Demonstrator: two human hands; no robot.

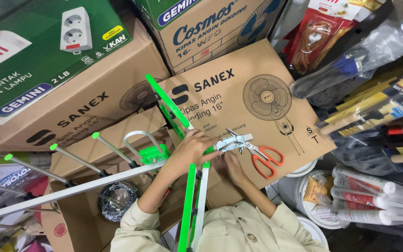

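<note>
Gripping the green-and-white antenna frame [193, 186], the left hand [188, 150] closes around its boom where the arms meet; the frame rests across an open cardboard box [78, 219]. Keep that hold firm so the frame cannot twist. The right hand [232, 165] pinches a small metal bracket [232, 141] against the frame end. Just beside it, orange-handled scissors [262, 156] lie on a fan carton [257, 107]. Sealant tubes [364, 196] crowd the right.

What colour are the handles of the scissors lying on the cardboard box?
Orange-red handles on the scissors, seen clearly in the head view, lying just beside the right hand.
</note>
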